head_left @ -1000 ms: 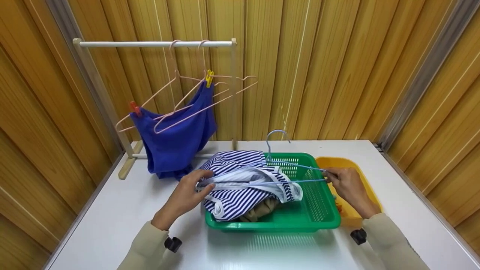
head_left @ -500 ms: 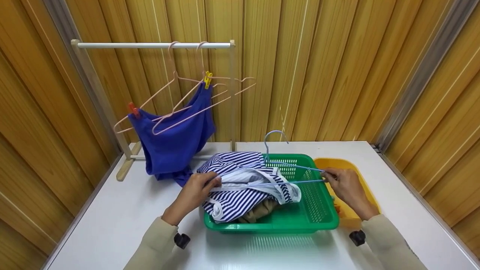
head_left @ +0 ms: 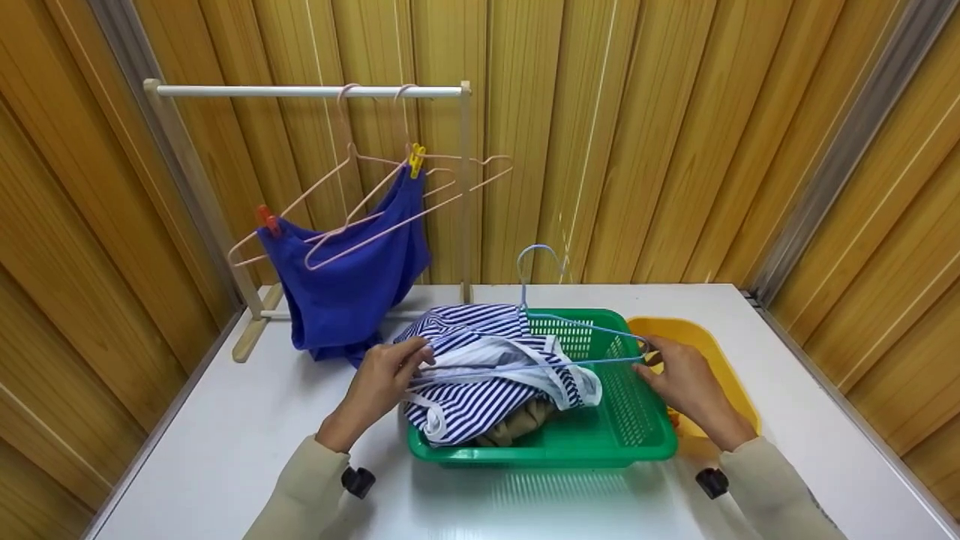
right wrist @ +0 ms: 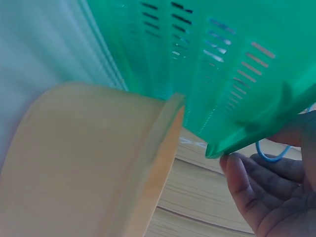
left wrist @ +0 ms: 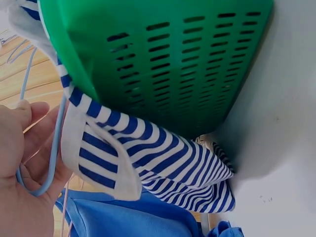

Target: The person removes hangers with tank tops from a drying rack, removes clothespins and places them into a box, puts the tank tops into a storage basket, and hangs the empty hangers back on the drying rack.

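Both ends of a blue wire hanger [head_left: 585,364] are held: the left hand [head_left: 379,379] curls its fingers and thumb around one end, and the right hand [head_left: 686,375] loosely takes the other between thumb and fingers. Its hook points upward above the basket's far rim, while its lower bar crosses the pale opening of a navy-and-white striped garment [head_left: 465,409]; whether the wire's left part runs inside the cloth cannot be told.

That garment lies bunched in the left part of a green plastic basket [head_left: 540,452], with some draped over the side, as the left wrist view shows. Brown cloth [head_left: 517,421] peeks out beneath it. Just beside the basket, past the right hand, sits a yellow-orange tub [head_left: 709,360] with small orange items [head_left: 673,420] inside.

Behind and to the left, a rack [head_left: 262,91] bears two pink hangers [head_left: 390,227] and a blue garment [head_left: 345,277], pinned by a red clothespin [head_left: 268,221] and a yellow clothespin [head_left: 417,160]. Everything stands on a white table [head_left: 187,442] before wood-patterned panels [head_left: 637,150].
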The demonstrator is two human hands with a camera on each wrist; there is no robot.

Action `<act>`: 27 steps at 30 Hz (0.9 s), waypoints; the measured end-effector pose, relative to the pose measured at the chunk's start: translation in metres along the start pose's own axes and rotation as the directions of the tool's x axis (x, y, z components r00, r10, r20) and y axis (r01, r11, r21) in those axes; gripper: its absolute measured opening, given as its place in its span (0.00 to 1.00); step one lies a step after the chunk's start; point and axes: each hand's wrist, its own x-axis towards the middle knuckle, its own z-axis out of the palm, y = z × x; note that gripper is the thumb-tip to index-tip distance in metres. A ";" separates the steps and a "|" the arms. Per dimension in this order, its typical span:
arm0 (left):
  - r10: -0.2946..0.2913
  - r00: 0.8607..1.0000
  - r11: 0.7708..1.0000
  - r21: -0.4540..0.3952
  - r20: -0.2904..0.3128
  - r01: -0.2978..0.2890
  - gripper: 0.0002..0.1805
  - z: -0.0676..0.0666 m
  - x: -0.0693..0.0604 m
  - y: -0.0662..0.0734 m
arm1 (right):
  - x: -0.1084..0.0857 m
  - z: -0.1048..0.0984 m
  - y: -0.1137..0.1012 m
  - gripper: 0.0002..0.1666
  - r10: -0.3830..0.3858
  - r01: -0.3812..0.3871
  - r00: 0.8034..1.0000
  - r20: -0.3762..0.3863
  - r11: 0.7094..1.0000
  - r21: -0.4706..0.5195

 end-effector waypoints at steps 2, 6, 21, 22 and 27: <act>0.006 1.000 1.000 0.000 -0.012 -0.006 0.08 -0.002 -0.002 -0.001 | -0.001 0.000 -0.001 0.30 0.003 -0.003 1.000 0.018 1.000 0.003; -0.005 1.000 1.000 -0.014 -0.015 0.004 0.07 -0.006 -0.003 -0.002 | 0.000 0.001 -0.002 0.31 0.008 -0.007 0.999 0.033 1.000 -0.017; -0.065 0.994 0.997 -0.045 -0.083 0.062 0.06 -0.028 -0.008 -0.007 | 0.005 0.008 -0.007 0.24 -0.064 0.065 0.998 0.007 0.989 -0.135; -0.069 0.994 0.997 -0.044 -0.084 0.065 0.06 -0.029 -0.007 -0.007 | 0.005 0.008 -0.007 0.24 -0.058 0.059 0.998 0.009 0.989 -0.136; -0.088 0.993 0.995 -0.052 -0.085 0.084 0.07 -0.036 -0.008 -0.009 | 0.006 0.009 -0.009 0.25 -0.031 0.033 0.999 0.018 0.991 -0.133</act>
